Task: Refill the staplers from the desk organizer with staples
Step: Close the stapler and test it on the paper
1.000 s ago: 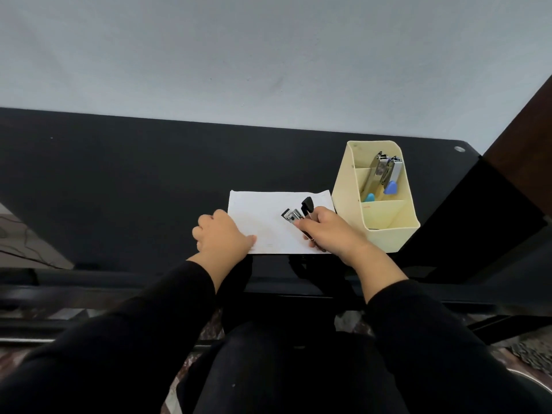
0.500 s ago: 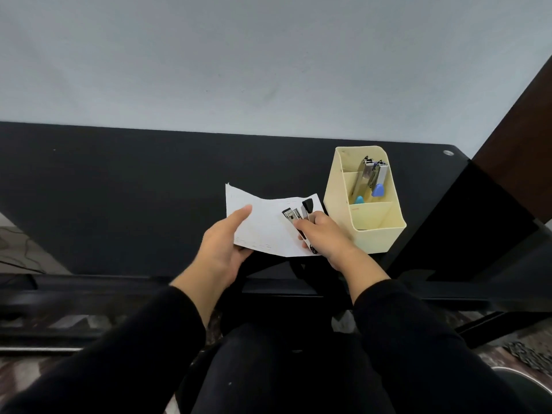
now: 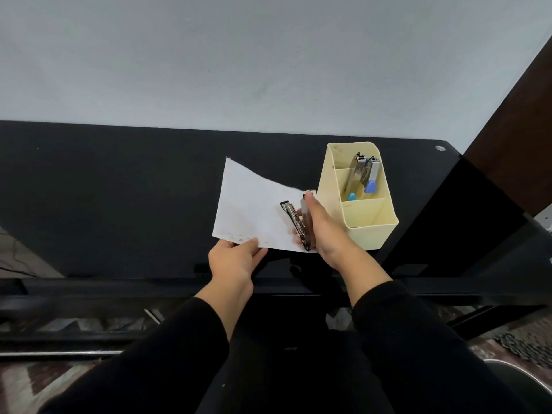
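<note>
Pinching the near edge of a white sheet of paper (image 3: pixel 254 204), the left hand (image 3: pixel 234 259) sits left of and nearer than the desk organizer (image 3: pixel 357 198), its thumb on top of the sheet and its fingers curled beneath. A black sleeve (image 3: pixel 167 348) covers that forearm. The paper is lifted off the black table (image 3: pixel 104 198), its far left corner raised and its far edge curving down toward the organizer. Faint printed marks show along its near edge.

Closer to the organizer, a black and silver stapler (image 3: pixel 295 221) lies over the right part of the sheet, its nose pointing away from the person. The right hand (image 3: pixel 324 231) is closed around it from the right side, thumb along its top and fingers wrapped under. The hand's knuckles are just beside the organizer's left wall; whether they touch it cannot be told.

The organizer itself is a cream plastic box standing upright on the right part of the table, divided into compartments. In its far compartments two more staplers (image 3: pixel 363 174) stand on end, leaning together, with metal bodies and blue ends pointing down. Its nearest compartment shows only bare cream walls. Beyond the organizer a small round fitting (image 3: pixel 439 148) sits at the table's far right corner, and a pale wall (image 3: pixel 268 61) rises behind everything.
</note>
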Motion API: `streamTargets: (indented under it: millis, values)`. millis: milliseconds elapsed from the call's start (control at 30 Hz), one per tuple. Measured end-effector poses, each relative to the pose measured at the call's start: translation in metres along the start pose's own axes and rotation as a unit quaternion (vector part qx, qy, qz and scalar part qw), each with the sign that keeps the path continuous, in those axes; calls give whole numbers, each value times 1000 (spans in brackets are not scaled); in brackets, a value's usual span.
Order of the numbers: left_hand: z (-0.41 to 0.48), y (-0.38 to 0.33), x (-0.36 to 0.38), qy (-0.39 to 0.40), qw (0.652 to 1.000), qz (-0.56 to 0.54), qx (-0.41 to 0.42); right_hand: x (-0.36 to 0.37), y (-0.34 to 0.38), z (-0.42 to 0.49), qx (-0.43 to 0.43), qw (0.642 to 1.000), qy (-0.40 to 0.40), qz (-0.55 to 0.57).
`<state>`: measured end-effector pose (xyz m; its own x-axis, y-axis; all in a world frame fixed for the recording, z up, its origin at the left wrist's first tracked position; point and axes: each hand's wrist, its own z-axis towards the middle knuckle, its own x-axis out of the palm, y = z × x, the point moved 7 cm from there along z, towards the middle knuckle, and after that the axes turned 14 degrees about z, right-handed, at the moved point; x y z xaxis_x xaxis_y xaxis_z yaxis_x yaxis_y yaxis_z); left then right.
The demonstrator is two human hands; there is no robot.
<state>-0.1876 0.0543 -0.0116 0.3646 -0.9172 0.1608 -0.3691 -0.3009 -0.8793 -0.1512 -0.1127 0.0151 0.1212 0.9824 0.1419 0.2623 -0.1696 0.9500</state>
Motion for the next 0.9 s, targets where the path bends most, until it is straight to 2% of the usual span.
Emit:
streamTargets:
  millis: [133,367,533,733,833,900]
  values:
    - [4,-11,-3,3,997,-68,20,0,4,-10,-20,999,23,22]
    - [9,-40,0,6,985,-159,64,21,-10,-36,31,982,133,129]
    - [1,-45,9,31,981,-171,83,31,-15,-42,24,979,129,153]
    - [-3,-38,8,19,982,-172,76,35,-12,-45,-1,974,134,181]
    - [-3,-37,9,22,982,-170,80,32,-15,-44,10,978,119,171]
    - [-3,-37,9,21,982,-171,80,28,-17,-42,2,988,93,119]
